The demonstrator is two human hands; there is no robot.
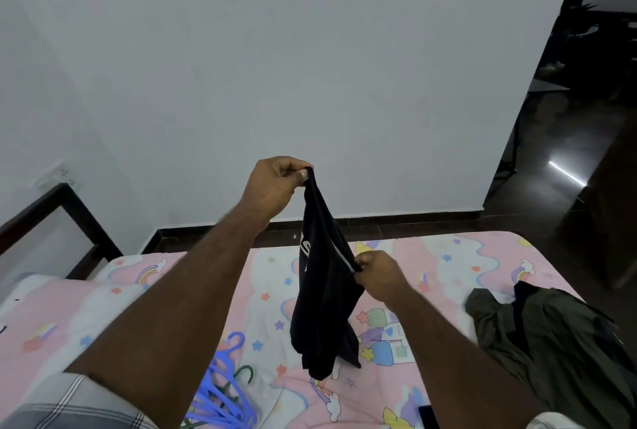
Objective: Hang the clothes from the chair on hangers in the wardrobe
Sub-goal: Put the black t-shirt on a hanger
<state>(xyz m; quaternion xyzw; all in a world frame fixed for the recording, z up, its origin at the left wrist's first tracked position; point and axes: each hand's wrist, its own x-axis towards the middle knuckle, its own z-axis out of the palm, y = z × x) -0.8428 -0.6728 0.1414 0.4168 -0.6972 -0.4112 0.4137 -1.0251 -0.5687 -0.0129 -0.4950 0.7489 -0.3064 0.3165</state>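
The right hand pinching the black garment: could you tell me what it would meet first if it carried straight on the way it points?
The right hand points up and left, so it would likely first meet the black garment it already pinches, then perhaps the left hand above; depth is unclear.

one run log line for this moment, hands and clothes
left hand: pinches black garment top | right hand: grips its edge | hangers: on bed | olive clothes: on bed

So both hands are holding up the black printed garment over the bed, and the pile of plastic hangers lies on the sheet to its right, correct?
Not quite. The head view shows the blue and green plastic hangers on the sheet to the left of the black printed garment, under the left forearm. The left hand and right hand both pinch it.
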